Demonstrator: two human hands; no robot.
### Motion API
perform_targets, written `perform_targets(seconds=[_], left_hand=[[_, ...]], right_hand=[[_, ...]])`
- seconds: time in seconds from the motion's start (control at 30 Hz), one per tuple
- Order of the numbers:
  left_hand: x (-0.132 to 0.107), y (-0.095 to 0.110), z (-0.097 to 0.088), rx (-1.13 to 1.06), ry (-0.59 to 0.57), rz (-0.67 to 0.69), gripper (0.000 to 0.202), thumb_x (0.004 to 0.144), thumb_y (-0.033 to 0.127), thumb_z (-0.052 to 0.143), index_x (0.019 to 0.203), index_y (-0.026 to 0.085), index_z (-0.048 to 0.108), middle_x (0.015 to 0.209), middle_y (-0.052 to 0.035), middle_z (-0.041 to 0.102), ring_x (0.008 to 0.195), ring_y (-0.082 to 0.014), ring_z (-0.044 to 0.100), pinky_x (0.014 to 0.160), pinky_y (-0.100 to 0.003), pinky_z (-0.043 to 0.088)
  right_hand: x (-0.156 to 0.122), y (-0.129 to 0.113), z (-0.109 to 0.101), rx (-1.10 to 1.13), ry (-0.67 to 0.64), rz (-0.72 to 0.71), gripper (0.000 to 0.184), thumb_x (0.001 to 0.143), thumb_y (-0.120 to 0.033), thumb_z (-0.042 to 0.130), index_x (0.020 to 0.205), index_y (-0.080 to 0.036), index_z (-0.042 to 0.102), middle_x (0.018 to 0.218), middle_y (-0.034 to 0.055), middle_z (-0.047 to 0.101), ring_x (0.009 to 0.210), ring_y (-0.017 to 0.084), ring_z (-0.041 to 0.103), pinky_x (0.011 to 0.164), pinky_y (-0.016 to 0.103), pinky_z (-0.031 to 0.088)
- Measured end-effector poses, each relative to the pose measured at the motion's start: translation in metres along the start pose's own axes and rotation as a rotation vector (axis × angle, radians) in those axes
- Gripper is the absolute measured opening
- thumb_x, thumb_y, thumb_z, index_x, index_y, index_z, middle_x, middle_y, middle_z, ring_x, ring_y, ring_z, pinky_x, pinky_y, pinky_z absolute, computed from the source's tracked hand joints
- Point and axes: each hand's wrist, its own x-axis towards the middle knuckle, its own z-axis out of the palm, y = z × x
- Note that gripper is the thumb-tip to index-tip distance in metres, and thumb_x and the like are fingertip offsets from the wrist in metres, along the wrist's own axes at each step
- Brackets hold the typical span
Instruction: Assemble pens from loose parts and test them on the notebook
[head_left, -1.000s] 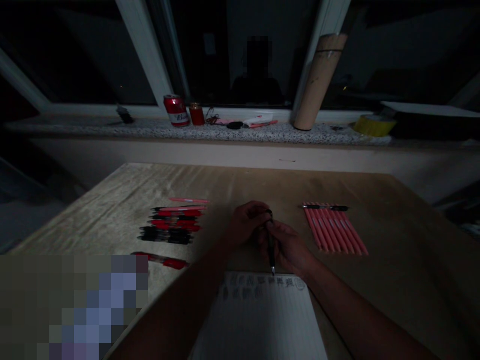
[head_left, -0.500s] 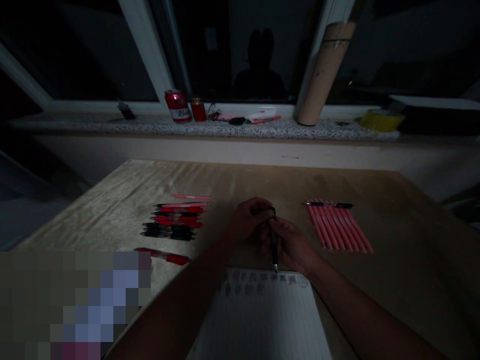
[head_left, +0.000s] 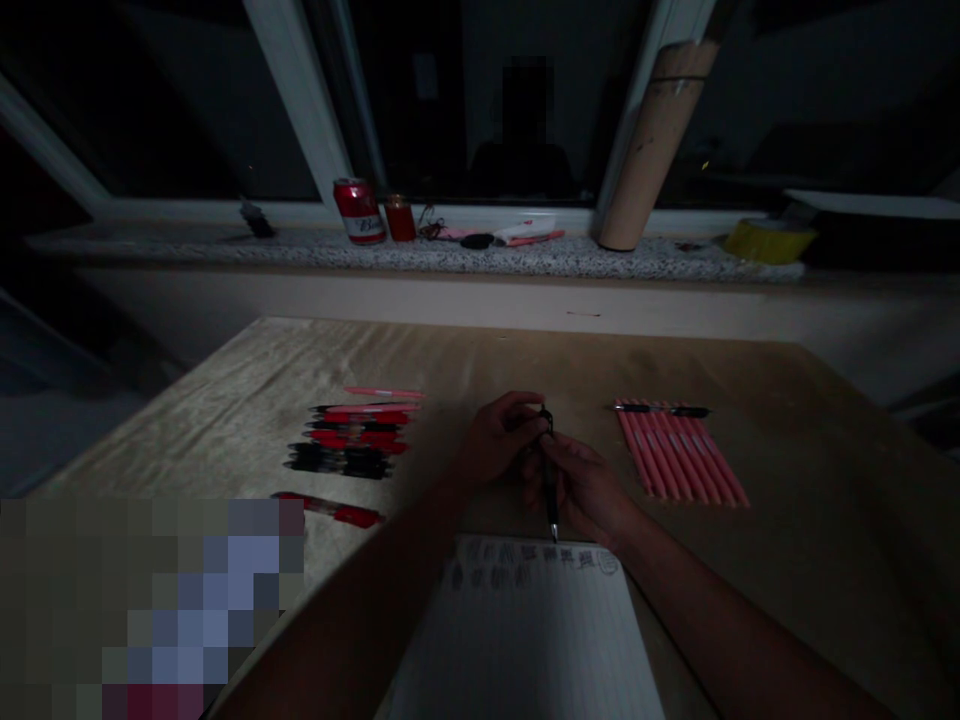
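The fingers of the left hand and right hand clamp a black pen, tip toward a notebook at six o'clock with two rows scribbled and visible lower lines unmarked, pink pens lined up at three, mixed pens grouped at nine.

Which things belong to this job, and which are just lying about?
Likely in use: black pen, held by left hand and right hand; lined paper; mixed pens at left; pink pens at right.

Likely idle, on sill: red can; jar; tan cylinder; yellow roll.
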Motion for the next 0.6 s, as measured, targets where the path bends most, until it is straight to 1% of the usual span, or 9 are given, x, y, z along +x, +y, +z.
perform_targets(seconds=[0.17, 0.43, 0.6], left_hand=[[0.0001, -0.0004, -0.0002, -0.009, 0.010, -0.012, 0.036, 0.073, 0.029, 0.065, 0.106, 0.016, 0.058, 0.083, -0.0025, 0.063, 0.074, -0.0110, 0.060, 0.065, -0.021, 0.046], [0.0003, -0.0022, 0.0001, -0.037, -0.002, -0.009, 0.038, 0.074, 0.030, 0.064, 0.108, 0.016, 0.057, 0.083, -0.0032, 0.063, 0.069, -0.0105, 0.060, 0.062, -0.020, 0.047], [0.0006, -0.0010, 0.0007, -0.033, 0.011, -0.010, 0.038, 0.072, 0.030, 0.065, 0.106, 0.015, 0.058, 0.081, -0.0028, 0.063, 0.069, -0.0106, 0.060, 0.062, -0.021, 0.047]], right_hand=[[0.0006, 0.0005, -0.0015, 0.016, -0.010, 0.011, 0.019, 0.079, -0.032, 0.062, 0.080, -0.016, 0.053, 0.063, 0.0012, 0.066, 0.045, 0.016, 0.062, 0.041, 0.026, 0.051], [0.0003, -0.0003, -0.0014, 0.016, -0.016, -0.001, 0.016, 0.081, -0.030, 0.058, 0.084, -0.016, 0.052, 0.064, 0.0009, 0.066, 0.045, 0.016, 0.062, 0.042, 0.026, 0.051], [0.0012, 0.0008, -0.0025, 0.015, -0.016, -0.013, 0.015, 0.081, -0.030, 0.059, 0.083, -0.016, 0.052, 0.064, 0.0012, 0.066, 0.045, 0.015, 0.062, 0.042, 0.025, 0.051]])
